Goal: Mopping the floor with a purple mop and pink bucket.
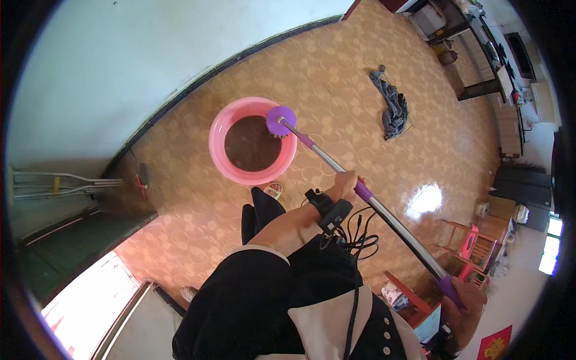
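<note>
My left hand point(345, 186) is closed round the middle of a spin mop's metal handle point(400, 230), just above a purple collar. My right hand point(465, 299) grips the purple end of the same handle, at the lower right. The mop's purple round head point(281, 121) is at the right rim of a pink plastic basin point(217, 155). Dark, murky water point(252, 146) fills the basin's bottom. Short strands show under the mop head; the rest is hidden beneath it. A crumpled grey cloth point(395, 110) lies on the patterned floor to the right.
A white wall with dark skirting point(202, 80) curves behind the basin. Metal crutches point(67, 180) are at the left. A wooden chair point(472, 247) and a red-framed piece of furniture point(411, 297) stand at the right. Black cables point(360, 240) hang by my left wrist.
</note>
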